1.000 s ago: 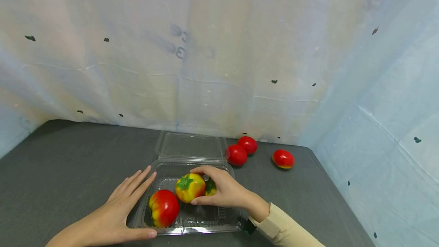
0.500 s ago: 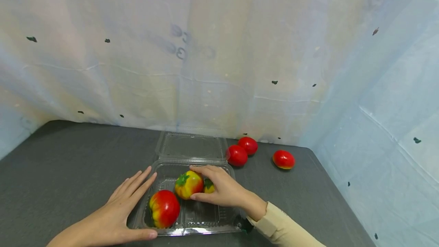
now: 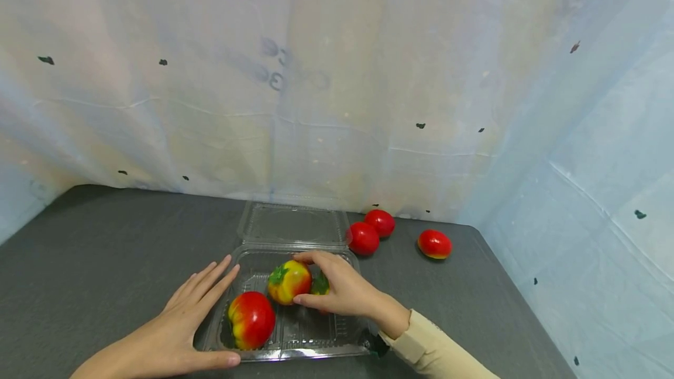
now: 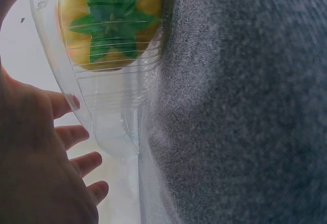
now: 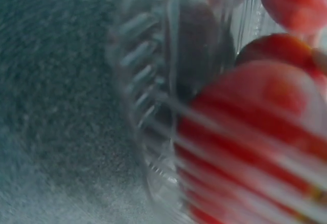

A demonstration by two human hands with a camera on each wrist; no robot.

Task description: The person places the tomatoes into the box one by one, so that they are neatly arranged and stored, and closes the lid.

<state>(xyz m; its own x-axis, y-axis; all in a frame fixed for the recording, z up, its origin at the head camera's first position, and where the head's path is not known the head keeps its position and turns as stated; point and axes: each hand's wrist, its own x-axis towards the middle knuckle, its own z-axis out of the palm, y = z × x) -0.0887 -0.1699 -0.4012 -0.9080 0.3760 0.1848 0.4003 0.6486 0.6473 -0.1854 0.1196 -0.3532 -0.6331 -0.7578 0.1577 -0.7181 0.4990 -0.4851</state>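
Observation:
A clear plastic clamshell box lies with its lid folded back. My left hand is spread along its left side, fingertips at the rim and thumb at the front corner. A red-and-yellow tomato sits in the front left of the box, its green leafy top facing left. Behind it is a yellower tomato, with my right hand reaching around its right side, index fingertip at the back and thumb at the front. Another tomato shows partly beneath that hand; the box wall covers it in the right wrist view.
Two red tomatoes lie together by the lid's right edge. A third tomato lies farther right on the dark grey table. A pale plastic sheet hangs behind the table, and another covers the right side.
The yellower tomato has turned its leafy top to the left and shifted slightly back and left under my right hand. My left hand has stayed in place.

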